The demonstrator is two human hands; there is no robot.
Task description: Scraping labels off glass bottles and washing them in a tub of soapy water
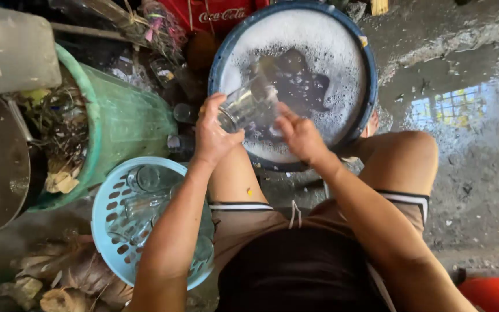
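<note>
Item: 1 clear drinking glass [248, 107], tilted on its side, mouth towards the right hand.

Hold: left hand [213, 134] wrapped around the base end, fingers closed on it. Right hand [300, 136] at the mouth end, fingertips touching the rim or reaching inside; which, cannot be told.

Location: glass between both hands, raised above the near rim of 1 round blue basin [368, 69] of soapy water standing on the wet floor [463, 162].

Handling judgement: wet, soapy glass is likely slippery; a firm left grip, with the work kept low over the basin, looks the safer way, so drips and any slip fall into the suds.

Adjacent: 1 pale blue slotted basket [106, 202] holding more glasses, at the person's left; 1 green bin [122, 118] beyond it.
</note>
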